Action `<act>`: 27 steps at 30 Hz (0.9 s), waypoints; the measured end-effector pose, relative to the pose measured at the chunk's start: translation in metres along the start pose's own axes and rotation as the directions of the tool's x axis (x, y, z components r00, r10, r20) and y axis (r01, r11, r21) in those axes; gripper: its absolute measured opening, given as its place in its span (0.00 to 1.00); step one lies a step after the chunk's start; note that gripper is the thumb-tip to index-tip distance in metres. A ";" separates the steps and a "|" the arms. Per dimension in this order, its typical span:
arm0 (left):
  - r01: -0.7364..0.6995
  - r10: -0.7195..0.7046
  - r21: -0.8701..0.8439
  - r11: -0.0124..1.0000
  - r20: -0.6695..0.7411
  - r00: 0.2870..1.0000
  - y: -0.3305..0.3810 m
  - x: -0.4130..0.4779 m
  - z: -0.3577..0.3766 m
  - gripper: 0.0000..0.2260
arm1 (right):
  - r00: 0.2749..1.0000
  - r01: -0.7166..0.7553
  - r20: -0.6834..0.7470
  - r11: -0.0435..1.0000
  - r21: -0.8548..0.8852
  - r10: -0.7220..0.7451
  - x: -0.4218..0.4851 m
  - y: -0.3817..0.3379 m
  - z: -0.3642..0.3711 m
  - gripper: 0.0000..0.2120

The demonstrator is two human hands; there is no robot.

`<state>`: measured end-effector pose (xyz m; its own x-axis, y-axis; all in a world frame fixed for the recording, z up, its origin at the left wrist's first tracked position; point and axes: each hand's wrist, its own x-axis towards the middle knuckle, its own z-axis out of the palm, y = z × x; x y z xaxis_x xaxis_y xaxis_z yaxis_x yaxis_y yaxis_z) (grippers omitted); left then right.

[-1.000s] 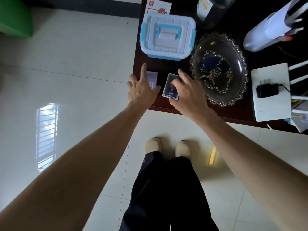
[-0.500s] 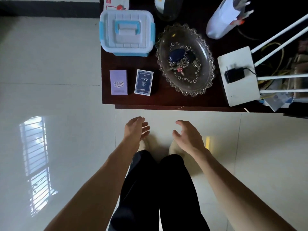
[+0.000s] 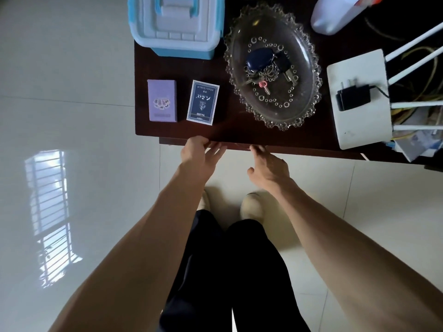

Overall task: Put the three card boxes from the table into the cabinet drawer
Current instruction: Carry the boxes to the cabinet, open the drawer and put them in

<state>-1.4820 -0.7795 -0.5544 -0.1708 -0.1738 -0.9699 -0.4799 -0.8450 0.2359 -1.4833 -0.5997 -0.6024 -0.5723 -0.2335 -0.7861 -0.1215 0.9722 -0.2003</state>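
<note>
Two card boxes lie flat on the dark wooden table (image 3: 239, 133) near its front left corner: a lilac box (image 3: 162, 100) and, to its right, a dark blue box (image 3: 203, 102) with a white border. A third box is not visible. My left hand (image 3: 200, 153) reaches the table's front edge with its fingers spread, fingertips under the lip. Just right of it, my right hand (image 3: 269, 165) also has its fingertips at the edge. Neither hand holds anything. The drawer front lies under the edge and is hidden.
Behind the boxes stands a white and blue plastic storage box (image 3: 175, 22). A glass dish (image 3: 273, 65) with keys sits at the middle. A white router (image 3: 359, 99) with a black plug on it lies at the right. Pale tiled floor is below.
One second ago both hands rested on the boxes on the table. They drew back to my body, and now they have come forward to the table's front edge. The boxes lie where they were.
</note>
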 end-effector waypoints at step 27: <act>-0.103 0.190 0.324 0.940 -0.248 0.950 -0.018 0.009 -0.014 0.13 | 0.729 -0.400 0.363 -0.069 0.914 0.580 -0.044 0.068 -0.024 0.17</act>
<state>-1.4632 -0.7727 -0.5683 -0.0400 -0.4511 -0.8916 -0.7128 -0.6125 0.3419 -1.4858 -0.5229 -0.5672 -0.1933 0.3870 -0.9016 0.9785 0.0091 -0.2059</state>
